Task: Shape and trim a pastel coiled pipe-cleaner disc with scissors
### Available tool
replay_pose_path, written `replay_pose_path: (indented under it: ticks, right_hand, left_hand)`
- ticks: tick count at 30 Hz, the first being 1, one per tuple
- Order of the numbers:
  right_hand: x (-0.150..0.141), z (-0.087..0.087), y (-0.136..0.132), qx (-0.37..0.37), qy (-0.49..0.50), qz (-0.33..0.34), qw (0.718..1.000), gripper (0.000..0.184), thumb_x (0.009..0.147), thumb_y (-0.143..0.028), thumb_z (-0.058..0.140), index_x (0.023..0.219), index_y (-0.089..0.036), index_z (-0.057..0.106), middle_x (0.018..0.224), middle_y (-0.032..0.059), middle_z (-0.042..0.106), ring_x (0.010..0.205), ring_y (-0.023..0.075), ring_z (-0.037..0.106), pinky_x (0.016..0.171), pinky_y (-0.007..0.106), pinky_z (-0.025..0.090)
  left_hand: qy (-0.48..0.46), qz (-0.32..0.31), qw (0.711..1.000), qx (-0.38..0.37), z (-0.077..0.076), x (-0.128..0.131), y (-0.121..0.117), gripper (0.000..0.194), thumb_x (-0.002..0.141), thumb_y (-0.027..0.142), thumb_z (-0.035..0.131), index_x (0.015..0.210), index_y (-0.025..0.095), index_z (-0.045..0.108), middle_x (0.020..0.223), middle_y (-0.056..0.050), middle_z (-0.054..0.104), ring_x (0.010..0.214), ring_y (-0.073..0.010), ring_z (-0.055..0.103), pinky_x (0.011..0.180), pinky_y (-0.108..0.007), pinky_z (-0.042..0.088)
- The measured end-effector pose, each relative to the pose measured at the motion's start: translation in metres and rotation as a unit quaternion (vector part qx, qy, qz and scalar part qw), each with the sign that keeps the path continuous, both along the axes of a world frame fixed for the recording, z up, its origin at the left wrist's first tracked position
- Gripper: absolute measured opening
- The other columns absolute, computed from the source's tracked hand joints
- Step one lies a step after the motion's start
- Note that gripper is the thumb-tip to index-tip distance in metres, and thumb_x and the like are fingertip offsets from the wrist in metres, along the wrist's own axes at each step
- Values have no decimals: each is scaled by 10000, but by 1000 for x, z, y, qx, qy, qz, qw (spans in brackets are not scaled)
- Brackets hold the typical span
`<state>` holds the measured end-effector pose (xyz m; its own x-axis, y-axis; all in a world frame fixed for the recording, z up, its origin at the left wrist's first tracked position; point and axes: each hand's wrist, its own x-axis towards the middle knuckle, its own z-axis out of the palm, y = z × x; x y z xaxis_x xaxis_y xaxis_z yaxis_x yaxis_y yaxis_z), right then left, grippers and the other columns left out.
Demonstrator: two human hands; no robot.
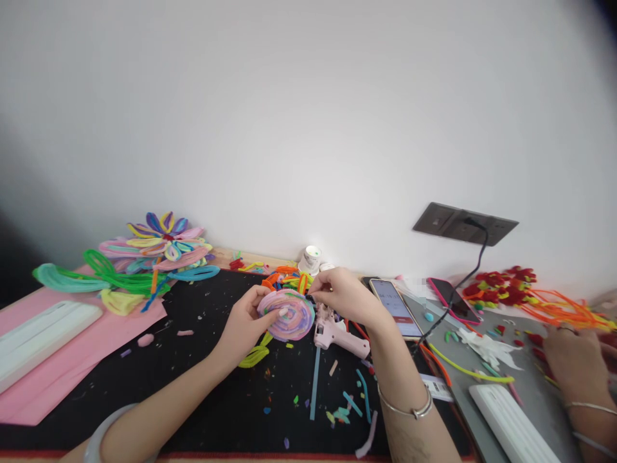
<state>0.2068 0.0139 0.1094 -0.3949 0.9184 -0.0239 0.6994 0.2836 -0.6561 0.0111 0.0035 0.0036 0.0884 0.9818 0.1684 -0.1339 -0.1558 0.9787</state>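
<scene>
My left hand [247, 325] grips a round spiral disc [292, 316] of pastel pink, purple and blue fuzzy stems, thumb on its face and fingers behind. Beside the disc's upper right edge, my right hand [344, 297] is closed in a pinch; a small dark bit shows at the fingertips, too small to name. Just below that hand lies a pale pink glue gun [341, 337], with a bluish stick [315, 384] lying below it. A yellow-green looped pipe cleaner [255, 354] sits under the disc. Orange and yellow pipe cleaner loops [288, 278] lie behind it.
Pipe cleaner flowers [166, 241] stand on pink paper [110, 347] at left, near a white box-like object [43, 337]. A phone [394, 307] lies right, below a wall socket [465, 223] with a black cord. Another person's hands [576, 360] work at far right. Scraps litter the black mat [207, 411].
</scene>
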Motion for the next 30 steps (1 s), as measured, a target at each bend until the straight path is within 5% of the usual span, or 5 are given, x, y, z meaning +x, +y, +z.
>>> replay_pose_path:
  ticks: [15,21,30]
  right_hand:
    - [1,-8,6,4,-24,18,1000,138,715,-39,512,675,-143,594,598,-22,574,546,87,506,517,192,337]
    - [-6,-12,8,22,-20,48,998,184,681,-5,509,566,-149,504,546,-51,490,517,66,429,534,194,319]
    - [-9,-17,9,33,-10,68,997,146,704,-21,568,615,-130,607,588,-27,586,565,78,499,561,186,348]
  left_hand:
    - [28,-92,994,-54,-5,1,1,292,695,303,734,834,194,500,769,46,564,720,-142,565,665,-245,454]
    - [38,-88,992,-77,-3,1,0,423,661,281,759,997,206,512,854,14,644,792,-186,629,714,-289,490]
    - [40,-118,990,-70,-3,3,0,360,651,272,750,930,200,534,788,20,676,741,-176,642,698,-288,493]
